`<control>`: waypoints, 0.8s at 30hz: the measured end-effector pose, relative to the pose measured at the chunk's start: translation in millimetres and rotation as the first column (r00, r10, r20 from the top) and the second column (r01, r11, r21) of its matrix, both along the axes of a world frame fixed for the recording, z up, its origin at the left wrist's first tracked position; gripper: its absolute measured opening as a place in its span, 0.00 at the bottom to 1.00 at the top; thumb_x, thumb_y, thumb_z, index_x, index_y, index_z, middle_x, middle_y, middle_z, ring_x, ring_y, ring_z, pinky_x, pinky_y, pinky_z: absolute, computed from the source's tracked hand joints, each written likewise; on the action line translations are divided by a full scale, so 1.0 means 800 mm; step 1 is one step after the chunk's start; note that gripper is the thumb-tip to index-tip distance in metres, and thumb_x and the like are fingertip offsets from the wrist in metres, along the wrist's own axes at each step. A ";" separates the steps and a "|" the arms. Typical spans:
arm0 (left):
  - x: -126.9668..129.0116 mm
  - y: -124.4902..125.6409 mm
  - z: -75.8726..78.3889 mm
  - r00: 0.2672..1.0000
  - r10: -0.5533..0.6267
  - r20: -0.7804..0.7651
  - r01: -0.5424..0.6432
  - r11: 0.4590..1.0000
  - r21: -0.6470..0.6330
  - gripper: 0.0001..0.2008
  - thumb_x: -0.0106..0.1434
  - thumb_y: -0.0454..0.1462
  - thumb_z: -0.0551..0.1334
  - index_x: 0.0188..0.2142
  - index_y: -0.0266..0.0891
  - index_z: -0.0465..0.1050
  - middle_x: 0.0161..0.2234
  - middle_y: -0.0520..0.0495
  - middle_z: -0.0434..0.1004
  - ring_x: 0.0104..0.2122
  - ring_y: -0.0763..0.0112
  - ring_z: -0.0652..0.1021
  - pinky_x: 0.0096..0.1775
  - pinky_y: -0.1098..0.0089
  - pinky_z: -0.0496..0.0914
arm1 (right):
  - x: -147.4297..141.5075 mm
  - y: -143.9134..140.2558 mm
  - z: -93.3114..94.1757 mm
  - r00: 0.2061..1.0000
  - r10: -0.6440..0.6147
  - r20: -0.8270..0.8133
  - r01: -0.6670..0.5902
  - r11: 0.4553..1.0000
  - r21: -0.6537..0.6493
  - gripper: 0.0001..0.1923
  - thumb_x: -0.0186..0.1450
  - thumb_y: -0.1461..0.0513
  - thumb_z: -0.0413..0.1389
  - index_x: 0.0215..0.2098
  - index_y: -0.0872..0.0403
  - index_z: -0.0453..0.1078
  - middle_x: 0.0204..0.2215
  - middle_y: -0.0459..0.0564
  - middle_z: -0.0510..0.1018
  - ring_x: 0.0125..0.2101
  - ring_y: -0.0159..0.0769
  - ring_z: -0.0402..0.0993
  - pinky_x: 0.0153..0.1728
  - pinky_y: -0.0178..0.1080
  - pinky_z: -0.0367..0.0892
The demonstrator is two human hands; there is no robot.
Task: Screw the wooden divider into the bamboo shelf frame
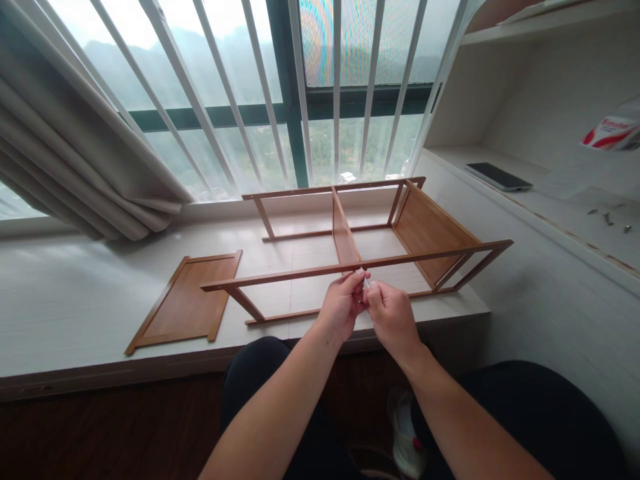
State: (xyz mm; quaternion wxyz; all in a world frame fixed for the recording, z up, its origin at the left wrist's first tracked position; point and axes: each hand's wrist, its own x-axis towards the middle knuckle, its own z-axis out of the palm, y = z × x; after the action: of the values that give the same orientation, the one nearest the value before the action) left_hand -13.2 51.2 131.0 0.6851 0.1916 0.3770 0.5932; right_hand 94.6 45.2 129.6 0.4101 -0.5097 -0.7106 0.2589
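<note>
A brown wooden rack frame (300, 272) lies on its side on the white window ledge, a panel joining its sides at the right and a narrower board (344, 230) across its middle. My right hand (393, 317) is closed on a thin silvery rod (367, 283) that looks like a hex key. Close beside it, my left hand (344, 303) pinches with its fingertips at the near rail, where the middle board meets it. What lies between those left fingertips is too small to make out.
A separate wooden panel (193, 300) lies flat on the ledge (75, 303) to the left. On the right shelf are a dark phone (499, 177), several small metal screws (608, 219) and a red-and-white packet (611, 132). A grey curtain (85, 133) hangs at left before the barred window.
</note>
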 end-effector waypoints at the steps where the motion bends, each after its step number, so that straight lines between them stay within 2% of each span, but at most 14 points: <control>1: 0.000 0.000 0.000 1.000 0.000 0.000 0.000 1.000 0.000 0.18 0.49 0.45 0.73 0.33 0.33 0.77 0.20 0.58 0.56 0.21 0.80 0.65 0.25 0.76 0.63 | 0.000 0.000 0.000 1.000 -0.002 0.002 0.002 1.000 -0.002 0.19 0.69 0.58 0.43 0.20 0.52 0.58 0.15 0.42 0.63 0.19 0.31 0.58 0.24 0.35 0.48; 6: 0.000 -0.001 0.001 1.000 0.021 -0.010 -0.021 1.000 -0.014 0.18 0.49 0.44 0.73 0.33 0.33 0.78 0.20 0.57 0.58 0.22 0.79 0.65 0.24 0.76 0.63 | 0.000 -0.001 0.002 0.996 -0.013 0.089 0.011 1.000 0.022 0.18 0.69 0.58 0.45 0.21 0.52 0.59 0.16 0.42 0.64 0.20 0.31 0.58 0.24 0.35 0.48; 12: -0.001 -0.001 -0.003 0.999 0.040 0.003 -0.040 0.999 -0.028 0.16 0.48 0.43 0.73 0.31 0.34 0.77 0.24 0.52 0.71 0.24 0.77 0.71 0.26 0.75 0.64 | -0.001 -0.005 0.001 0.985 -0.008 0.172 0.002 0.999 0.039 0.22 0.70 0.52 0.45 0.22 0.52 0.62 0.17 0.44 0.68 0.20 0.31 0.60 0.25 0.35 0.48; 19: -0.004 -0.001 -0.008 1.000 0.009 0.000 -0.009 1.000 0.018 0.16 0.51 0.43 0.72 0.33 0.33 0.77 0.23 0.52 0.71 0.24 0.75 0.72 0.30 0.71 0.68 | 0.001 -0.005 -0.003 0.985 0.005 0.173 -0.014 0.998 0.053 0.21 0.68 0.50 0.50 0.21 0.52 0.62 0.17 0.44 0.70 0.19 0.31 0.61 0.25 0.34 0.51; 24: -0.002 -0.005 -0.005 0.997 -0.065 -0.030 0.066 0.997 0.033 0.13 0.52 0.42 0.71 0.31 0.32 0.77 0.27 0.49 0.72 0.27 0.76 0.72 0.32 0.74 0.67 | 0.004 -0.006 -0.004 0.990 0.020 0.136 -0.032 0.996 0.086 0.21 0.69 0.53 0.49 0.21 0.52 0.61 0.16 0.43 0.66 0.19 0.30 0.58 0.25 0.34 0.52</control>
State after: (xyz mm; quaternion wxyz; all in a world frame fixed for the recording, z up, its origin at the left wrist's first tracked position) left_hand -14.5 47.3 126.9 0.6954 0.2240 0.3700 0.5738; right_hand 97.8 40.5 126.7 0.3796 -0.4984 -0.7540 0.1975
